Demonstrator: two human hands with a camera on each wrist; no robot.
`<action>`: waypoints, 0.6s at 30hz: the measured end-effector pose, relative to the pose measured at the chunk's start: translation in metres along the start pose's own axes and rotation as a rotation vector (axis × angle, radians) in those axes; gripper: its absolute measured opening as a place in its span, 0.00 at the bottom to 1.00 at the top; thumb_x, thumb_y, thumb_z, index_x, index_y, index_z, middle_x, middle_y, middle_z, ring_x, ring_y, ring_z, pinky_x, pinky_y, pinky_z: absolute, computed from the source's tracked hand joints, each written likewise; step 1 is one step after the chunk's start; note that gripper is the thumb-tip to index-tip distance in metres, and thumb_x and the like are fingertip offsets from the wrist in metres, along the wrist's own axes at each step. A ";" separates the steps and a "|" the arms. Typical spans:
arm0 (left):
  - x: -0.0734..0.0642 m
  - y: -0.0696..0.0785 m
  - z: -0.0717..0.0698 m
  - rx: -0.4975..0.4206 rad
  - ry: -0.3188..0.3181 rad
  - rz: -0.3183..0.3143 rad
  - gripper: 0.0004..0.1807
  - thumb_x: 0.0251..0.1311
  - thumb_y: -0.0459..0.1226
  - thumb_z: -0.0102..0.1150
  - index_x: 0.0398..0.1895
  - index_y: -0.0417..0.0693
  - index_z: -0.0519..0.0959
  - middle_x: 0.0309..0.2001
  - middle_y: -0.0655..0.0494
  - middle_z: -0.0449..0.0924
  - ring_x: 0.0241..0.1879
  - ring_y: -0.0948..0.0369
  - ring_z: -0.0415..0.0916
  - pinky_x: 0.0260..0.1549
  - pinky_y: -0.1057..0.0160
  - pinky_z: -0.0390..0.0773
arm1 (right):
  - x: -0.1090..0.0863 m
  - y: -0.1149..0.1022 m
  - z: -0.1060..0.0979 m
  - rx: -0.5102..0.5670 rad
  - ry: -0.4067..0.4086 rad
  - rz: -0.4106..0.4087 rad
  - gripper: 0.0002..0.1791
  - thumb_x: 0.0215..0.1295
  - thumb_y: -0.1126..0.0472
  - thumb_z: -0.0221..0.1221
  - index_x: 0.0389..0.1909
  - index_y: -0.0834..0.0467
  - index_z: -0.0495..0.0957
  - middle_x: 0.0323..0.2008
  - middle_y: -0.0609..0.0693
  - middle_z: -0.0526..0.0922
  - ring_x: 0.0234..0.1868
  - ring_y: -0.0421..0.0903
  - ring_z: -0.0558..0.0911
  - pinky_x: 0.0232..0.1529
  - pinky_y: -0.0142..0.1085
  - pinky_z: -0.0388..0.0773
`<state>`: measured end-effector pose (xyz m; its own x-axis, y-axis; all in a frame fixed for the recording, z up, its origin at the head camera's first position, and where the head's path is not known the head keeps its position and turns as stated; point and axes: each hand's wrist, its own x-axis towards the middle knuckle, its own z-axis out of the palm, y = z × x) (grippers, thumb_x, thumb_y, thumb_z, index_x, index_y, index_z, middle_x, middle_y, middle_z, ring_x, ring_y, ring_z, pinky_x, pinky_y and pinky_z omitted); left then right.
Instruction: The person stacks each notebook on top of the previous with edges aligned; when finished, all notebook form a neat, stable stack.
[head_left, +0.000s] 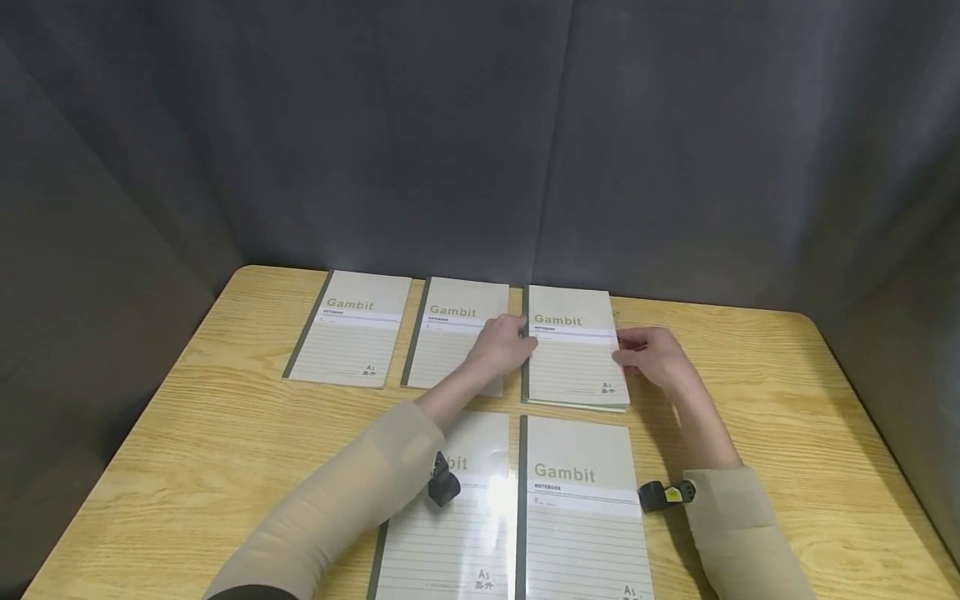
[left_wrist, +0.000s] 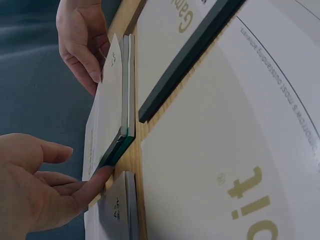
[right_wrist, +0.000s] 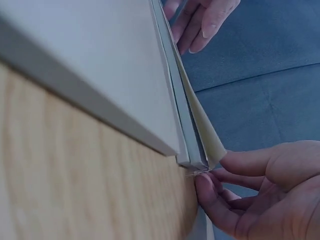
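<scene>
At the back right of the row lies a notebook (head_left: 573,358) marked Gambit, stacked on another whose green edge peeks out below. My left hand (head_left: 504,342) is at its dark spine; in the left wrist view one finger of the left hand (left_wrist: 55,187) touches the spine's corner while the thumb stands away from the cover. On the opposite side, my right hand (head_left: 651,354) holds the stack's edge. In the right wrist view the right hand (right_wrist: 270,185) has its thumb at the slightly lifted cover (right_wrist: 200,122) and a finger below the pages.
Two more notebooks, one at far left (head_left: 348,333) and one in the middle (head_left: 450,333), lie along the back of the wooden table (head_left: 247,417). Nearer are two others, left (head_left: 442,550) and right (head_left: 585,517). A dark curtain (head_left: 405,142) hangs behind.
</scene>
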<state>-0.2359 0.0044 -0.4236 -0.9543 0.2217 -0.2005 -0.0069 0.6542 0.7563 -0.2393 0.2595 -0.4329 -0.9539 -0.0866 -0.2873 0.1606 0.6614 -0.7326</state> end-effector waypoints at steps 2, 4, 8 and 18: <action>-0.001 0.001 -0.001 -0.007 -0.003 -0.007 0.21 0.74 0.37 0.52 0.66 0.39 0.77 0.18 0.57 0.68 0.11 0.68 0.55 0.08 0.73 0.56 | -0.002 -0.002 -0.001 -0.007 0.009 -0.004 0.28 0.74 0.65 0.58 0.72 0.69 0.68 0.62 0.68 0.78 0.44 0.45 0.80 0.40 0.25 0.81; -0.002 0.002 -0.001 -0.012 -0.008 -0.015 0.19 0.73 0.38 0.52 0.62 0.40 0.80 0.17 0.58 0.67 0.12 0.67 0.55 0.09 0.72 0.56 | -0.003 -0.003 -0.003 0.013 0.015 -0.003 0.28 0.75 0.63 0.57 0.72 0.69 0.67 0.63 0.68 0.78 0.40 0.42 0.80 0.39 0.26 0.80; -0.005 0.003 -0.002 -0.029 -0.028 -0.035 0.16 0.73 0.38 0.52 0.56 0.41 0.83 0.14 0.61 0.65 0.13 0.67 0.56 0.11 0.72 0.57 | -0.009 -0.009 -0.004 0.068 -0.010 0.002 0.30 0.79 0.58 0.54 0.74 0.70 0.64 0.67 0.69 0.75 0.47 0.45 0.83 0.49 0.34 0.87; -0.011 0.007 -0.005 -0.104 -0.038 -0.044 0.15 0.73 0.36 0.50 0.52 0.40 0.84 0.31 0.42 0.84 0.21 0.61 0.74 0.22 0.68 0.80 | -0.021 -0.023 -0.006 0.068 -0.096 0.015 0.34 0.81 0.53 0.50 0.77 0.70 0.59 0.72 0.71 0.69 0.68 0.63 0.77 0.69 0.56 0.78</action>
<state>-0.2265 0.0033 -0.4127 -0.9403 0.2227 -0.2573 -0.0818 0.5861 0.8061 -0.2244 0.2507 -0.4062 -0.9231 -0.1501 -0.3541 0.1949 0.6112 -0.7671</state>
